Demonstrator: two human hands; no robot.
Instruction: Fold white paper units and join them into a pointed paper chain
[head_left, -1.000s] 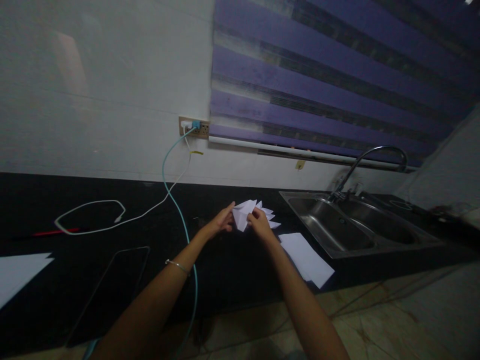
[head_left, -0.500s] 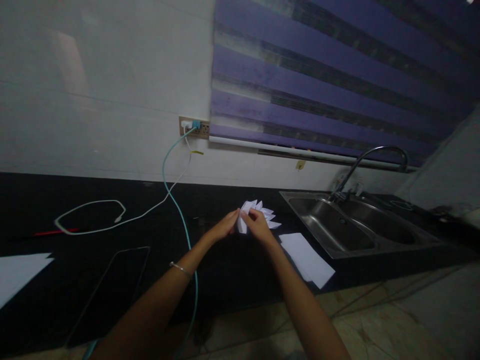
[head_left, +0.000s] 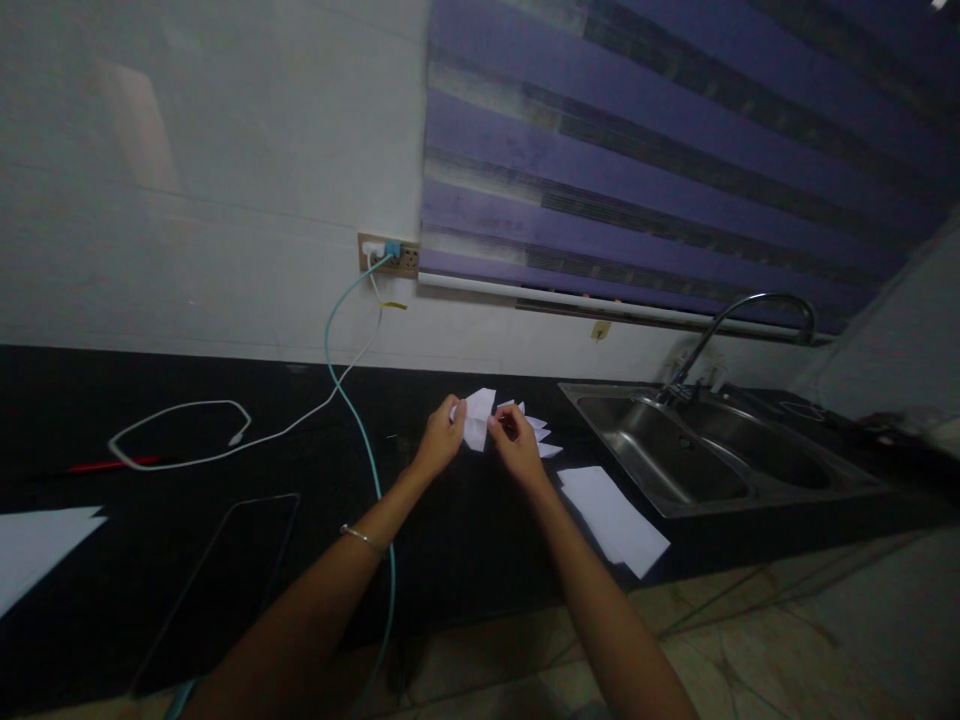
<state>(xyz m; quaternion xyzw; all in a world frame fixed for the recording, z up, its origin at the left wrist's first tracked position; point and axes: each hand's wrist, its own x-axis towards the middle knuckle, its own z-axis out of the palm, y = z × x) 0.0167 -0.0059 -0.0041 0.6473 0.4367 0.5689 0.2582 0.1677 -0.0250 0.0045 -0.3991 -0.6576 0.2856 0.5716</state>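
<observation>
A partly folded sheet of white paper (head_left: 478,420) is held up over the black counter, its creases showing. My left hand (head_left: 441,438) grips its left side, thumb in front. Fingers curled, my right hand (head_left: 514,440) pinches at the paper's right edge; the fingertips there are small and hard to make out. Just behind the right hand lie several pointed folded white paper pieces (head_left: 541,433), partly hidden by it. Flat white paper sheets (head_left: 613,518) rest to the right of my right forearm.
A steel double sink (head_left: 637,440) with a curved tap (head_left: 712,330) is on the right. A teal cable (head_left: 367,440) runs under my left forearm from the wall socket (head_left: 388,255). Left are a white cable (head_left: 285,432), a red pen-like object (head_left: 112,465), a dark flat panel (head_left: 217,590) and more paper (head_left: 41,550).
My left hand has shifted slightly left and up, turning the paper so its wider face shows. The right hand has drawn back to the paper's right edge.
</observation>
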